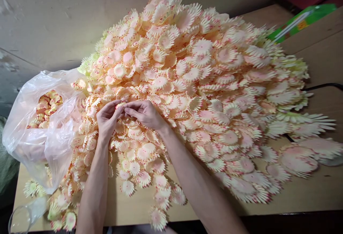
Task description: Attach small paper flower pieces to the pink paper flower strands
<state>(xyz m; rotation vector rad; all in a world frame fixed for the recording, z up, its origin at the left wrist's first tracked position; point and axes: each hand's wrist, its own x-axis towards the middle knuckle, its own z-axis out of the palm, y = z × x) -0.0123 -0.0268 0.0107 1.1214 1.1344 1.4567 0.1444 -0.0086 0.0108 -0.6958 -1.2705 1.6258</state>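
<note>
My left hand [108,116] and my right hand [146,114] meet over the near left part of a big heap of artificial flower petal discs [193,73]. Between their fingertips is a small cream petal disc [120,105] with pink-red tips. Thumb and fingers of the left hand pinch it from one side. The right hand's fingers close on its other edge, partly hiding it. More round, fringed discs of the same pale cream and pink lie under and around both hands.
A clear plastic bag [60,133] holding small red-edged flower pieces [48,106] stands to the left. In the lower left corner is a clear glass [20,220]. A green packet [302,23] lies at the back right, and a black cable [325,85] crosses the wooden table [139,209] at right.
</note>
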